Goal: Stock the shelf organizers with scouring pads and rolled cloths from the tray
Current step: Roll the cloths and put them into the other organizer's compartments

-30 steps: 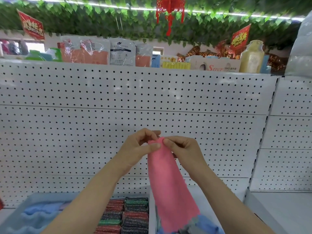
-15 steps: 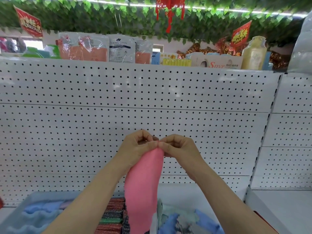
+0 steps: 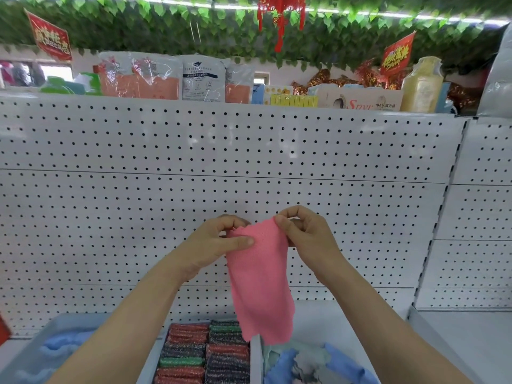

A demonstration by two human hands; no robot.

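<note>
Above the pads [image 3: 206,353], both hands pinch the pink cloth's [image 3: 259,281] top edge, left hand [image 3: 219,245] and right hand [image 3: 304,236] close together. Hanging limp and unrolled, it could slip free or roll crooked.

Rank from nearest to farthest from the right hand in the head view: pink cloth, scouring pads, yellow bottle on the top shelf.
1. Pink cloth: pinched by the right hand.
2. Scouring pads: below, lower left, in the organizer.
3. Yellow bottle: far up right, on the top shelf.
</note>
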